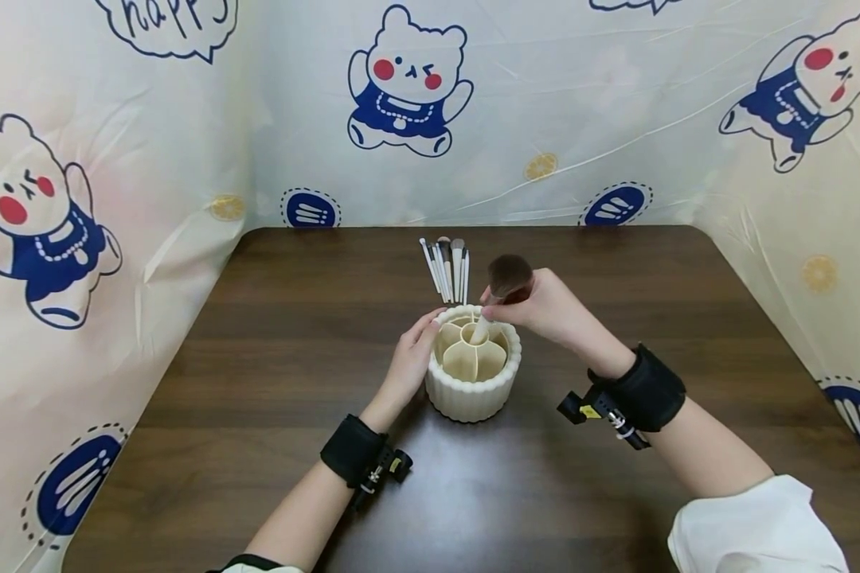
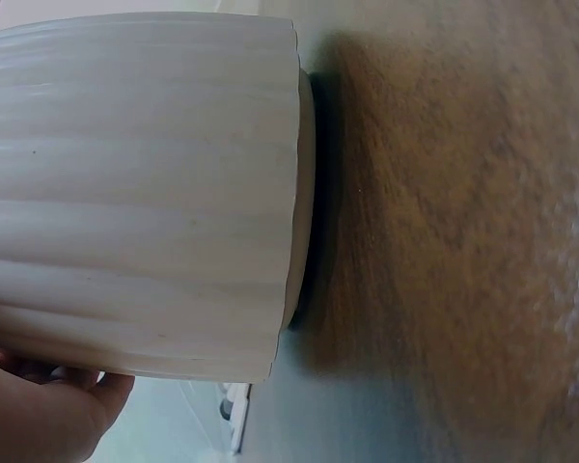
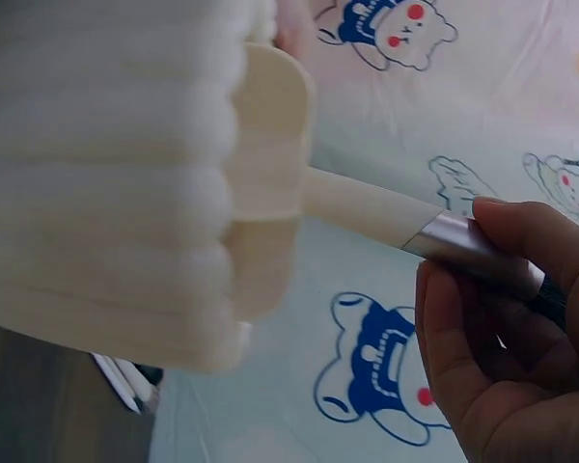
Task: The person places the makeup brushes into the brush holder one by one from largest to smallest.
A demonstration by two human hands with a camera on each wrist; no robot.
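Note:
A cream, ribbed makeup brush holder (image 1: 469, 395) with several inner compartments stands upright on the table. My left hand (image 1: 410, 358) holds its left side, with fingers wrapped round the far side in the left wrist view. Over the holder, my right hand (image 1: 555, 309) pinches a large makeup brush (image 1: 510, 275) by its silver ferrule (image 3: 473, 253). The brush's dark bristles point up, and its pale handle reaches down into the middle compartment. How deep the handle tip sits is hidden by the compartment wall.
Several slimmer makeup brushes (image 1: 450, 269) lie side by side behind the holder, bristles toward the far edge. The dark wooden table (image 1: 315, 318) ends at a patterned cloth backdrop (image 1: 516, 95) printed with bears. Both wrists carry black camera straps (image 1: 641, 390).

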